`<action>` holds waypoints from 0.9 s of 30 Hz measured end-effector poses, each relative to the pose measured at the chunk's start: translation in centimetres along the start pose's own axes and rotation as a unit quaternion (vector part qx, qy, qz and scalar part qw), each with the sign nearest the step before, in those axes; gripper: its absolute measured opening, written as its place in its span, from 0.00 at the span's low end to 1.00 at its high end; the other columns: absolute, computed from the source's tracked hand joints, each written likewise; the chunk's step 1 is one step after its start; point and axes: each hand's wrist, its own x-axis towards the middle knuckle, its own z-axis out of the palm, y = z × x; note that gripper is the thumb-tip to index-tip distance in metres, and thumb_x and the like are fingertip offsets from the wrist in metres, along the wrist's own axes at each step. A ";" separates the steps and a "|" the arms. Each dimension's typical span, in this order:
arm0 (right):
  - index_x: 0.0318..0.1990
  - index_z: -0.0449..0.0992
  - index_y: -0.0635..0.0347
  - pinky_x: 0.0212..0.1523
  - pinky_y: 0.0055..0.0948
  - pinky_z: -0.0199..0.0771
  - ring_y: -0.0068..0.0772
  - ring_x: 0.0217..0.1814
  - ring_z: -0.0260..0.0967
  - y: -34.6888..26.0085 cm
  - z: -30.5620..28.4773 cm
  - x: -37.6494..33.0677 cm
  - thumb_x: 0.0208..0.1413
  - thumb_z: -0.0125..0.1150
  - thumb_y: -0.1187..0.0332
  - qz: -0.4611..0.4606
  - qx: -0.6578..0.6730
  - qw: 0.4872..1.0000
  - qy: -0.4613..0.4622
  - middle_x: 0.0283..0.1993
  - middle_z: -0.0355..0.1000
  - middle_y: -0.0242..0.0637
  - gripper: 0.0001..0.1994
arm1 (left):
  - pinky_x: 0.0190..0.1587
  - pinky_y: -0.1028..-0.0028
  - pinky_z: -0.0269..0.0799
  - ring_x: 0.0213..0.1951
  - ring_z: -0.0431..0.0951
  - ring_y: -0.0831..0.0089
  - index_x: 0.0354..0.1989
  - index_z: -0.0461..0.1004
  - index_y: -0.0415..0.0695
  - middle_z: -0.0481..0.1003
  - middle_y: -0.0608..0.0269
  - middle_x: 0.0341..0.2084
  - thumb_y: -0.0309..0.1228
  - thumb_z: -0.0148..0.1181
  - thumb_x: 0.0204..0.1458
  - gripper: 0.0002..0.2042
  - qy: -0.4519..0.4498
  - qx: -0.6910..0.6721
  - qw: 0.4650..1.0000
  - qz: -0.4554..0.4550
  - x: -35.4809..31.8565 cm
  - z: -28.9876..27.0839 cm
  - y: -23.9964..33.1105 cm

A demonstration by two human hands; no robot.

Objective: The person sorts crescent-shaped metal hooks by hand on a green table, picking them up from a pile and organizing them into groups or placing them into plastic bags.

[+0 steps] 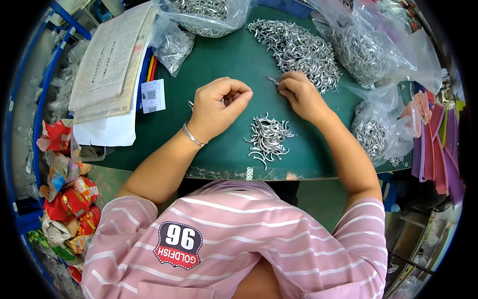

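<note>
My left hand point(219, 105) is closed above the green table, thumb and forefinger tips pressed together; whatever they hold is hidden or too small to tell. A bit of silvery metal point(190, 104) shows beside its outer edge. Farther right, my right hand point(299, 94) is closed, with a small grey metal piece point(272, 80) sticking out at its fingertips. Just beyond it spreads a large heap of small curved silvery metal pieces point(303, 50). A smaller pile of curved pieces point(269, 135) lies between my forearms, near the table's front edge.
Clear plastic bags of metal pieces point(361, 57) stand at the far right, with another bag point(371, 130) nearer. More bags point(173, 47) sit at the back left. Printed sheets point(107, 65) and a small label point(153, 96) lie left. Pink and purple strips point(434, 144) hang right.
</note>
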 end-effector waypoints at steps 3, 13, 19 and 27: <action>0.35 0.75 0.64 0.46 0.38 0.70 0.48 0.45 0.69 -2.0 -2.1 -0.2 0.47 0.61 0.79 0.124 0.044 0.991 0.013 0.40 0.71 0.42 0.06 | 0.24 0.83 0.65 0.21 0.69 0.85 0.29 0.77 0.39 0.73 0.68 0.21 0.22 0.63 0.47 0.02 0.030 -0.028 0.999 0.005 0.0 0.3 0.1; 0.36 0.76 0.65 0.38 0.35 0.71 0.43 0.37 0.72 -3.6 -1.1 -0.5 0.46 0.63 0.77 0.252 -0.120 0.959 -0.042 0.35 0.71 0.45 0.08 | 0.29 0.83 0.67 0.26 0.71 0.84 0.30 0.76 0.39 0.74 0.69 0.23 0.22 0.63 0.49 0.02 0.012 -0.033 0.999 -0.032 -0.3 0.1 0.2; 0.34 0.75 0.66 0.38 0.31 0.72 0.38 0.35 0.72 -3.0 -0.9 -1.3 0.45 0.64 0.78 0.276 -0.033 0.960 0.006 0.34 0.72 0.43 0.07 | 0.29 0.83 0.66 0.26 0.70 0.85 0.31 0.76 0.39 0.73 0.69 0.23 0.22 0.63 0.49 0.02 0.002 -0.018 0.999 -0.049 -0.2 0.5 0.0; 0.36 0.77 0.65 0.36 0.25 0.71 0.24 0.32 0.71 -3.0 -0.9 -1.2 0.47 0.63 0.79 0.318 0.174 0.931 0.045 0.31 0.76 0.35 0.07 | 0.25 0.84 0.66 0.22 0.71 0.86 0.30 0.77 0.38 0.75 0.68 0.23 0.23 0.63 0.48 0.02 0.023 -0.050 0.997 -0.062 -0.4 0.7 -0.8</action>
